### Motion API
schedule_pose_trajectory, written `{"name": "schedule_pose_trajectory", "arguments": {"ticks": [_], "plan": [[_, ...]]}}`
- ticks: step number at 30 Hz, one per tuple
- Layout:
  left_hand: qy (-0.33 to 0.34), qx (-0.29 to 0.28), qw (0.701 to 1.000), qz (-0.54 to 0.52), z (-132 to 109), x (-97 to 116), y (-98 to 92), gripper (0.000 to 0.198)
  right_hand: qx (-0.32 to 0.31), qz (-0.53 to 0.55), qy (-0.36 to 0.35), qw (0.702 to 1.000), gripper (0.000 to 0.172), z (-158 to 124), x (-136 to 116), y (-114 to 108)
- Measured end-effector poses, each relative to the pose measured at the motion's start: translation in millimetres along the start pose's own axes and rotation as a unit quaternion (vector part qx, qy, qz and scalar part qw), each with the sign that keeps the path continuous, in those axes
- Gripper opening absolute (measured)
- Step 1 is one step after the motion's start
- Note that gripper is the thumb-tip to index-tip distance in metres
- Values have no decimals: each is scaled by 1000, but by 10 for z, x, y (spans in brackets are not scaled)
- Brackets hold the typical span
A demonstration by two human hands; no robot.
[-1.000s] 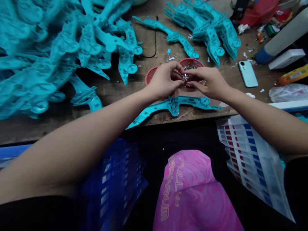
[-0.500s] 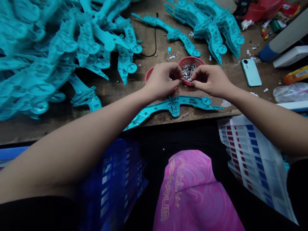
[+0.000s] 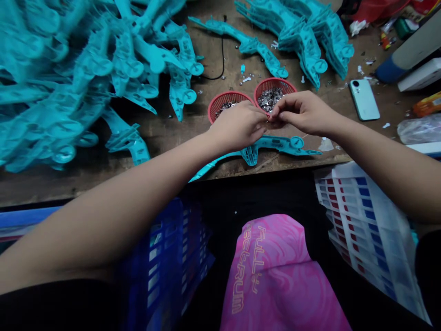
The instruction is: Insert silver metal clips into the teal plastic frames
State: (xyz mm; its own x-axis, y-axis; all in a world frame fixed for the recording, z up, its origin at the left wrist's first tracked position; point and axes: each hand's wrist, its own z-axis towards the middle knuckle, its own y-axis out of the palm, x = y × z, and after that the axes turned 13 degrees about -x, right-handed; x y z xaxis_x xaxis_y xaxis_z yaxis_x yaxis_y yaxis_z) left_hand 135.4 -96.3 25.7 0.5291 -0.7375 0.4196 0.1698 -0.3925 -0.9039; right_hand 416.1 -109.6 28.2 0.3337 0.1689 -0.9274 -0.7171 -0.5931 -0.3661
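Note:
My left hand point(image 3: 241, 123) and my right hand point(image 3: 299, 112) meet fingertip to fingertip over the near edges of two red baskets. The fingers of both are bent and pressed together; whatever they pinch is too small to make out. Small metal pieces fill the right red basket point(image 3: 291, 85). The left red basket point(image 3: 215, 102) also holds small metal bits and is partly covered by my left hand. Just below my hands, a turquoise plastic part point(image 3: 251, 155) lies along the table's front edge, its left portion partly behind my left forearm.
A large heap of turquoise parts point(image 3: 69, 82) covers the left side. More stacked parts point(image 3: 303, 39) and a single long part point(image 3: 248, 46) lie at the back. A phone point(image 3: 365, 100) rests at right. Below the edge stand a blue crate point(image 3: 165, 257) and a white crate point(image 3: 365, 230).
My left hand has turned palm down and shifted slightly right and lower, uncovering more of the left basket. My right fingers have moved slightly left to meet it.

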Motion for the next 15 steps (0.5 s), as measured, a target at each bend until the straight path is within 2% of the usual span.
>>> {"name": "schedule_pose_trajectory", "arguments": {"ticks": [4, 11, 13, 15], "plan": [[-13, 11, 999, -38, -17, 127, 12, 35, 1, 66, -10, 998, 23, -20, -69, 6], [-20, 33, 996, -82, -28, 97, 29, 25, -4, 109, 8, 994, 41, -18, -40, -7], [-15, 7, 998, -64, -22, 102, 35, 24, -12, 112, 8, 994, 46, -25, -39, -5], [-17, -52, 998, -30, -20, 128, 51, 25, -19, 103, 8, 994, 46, -37, -52, -7]]}}
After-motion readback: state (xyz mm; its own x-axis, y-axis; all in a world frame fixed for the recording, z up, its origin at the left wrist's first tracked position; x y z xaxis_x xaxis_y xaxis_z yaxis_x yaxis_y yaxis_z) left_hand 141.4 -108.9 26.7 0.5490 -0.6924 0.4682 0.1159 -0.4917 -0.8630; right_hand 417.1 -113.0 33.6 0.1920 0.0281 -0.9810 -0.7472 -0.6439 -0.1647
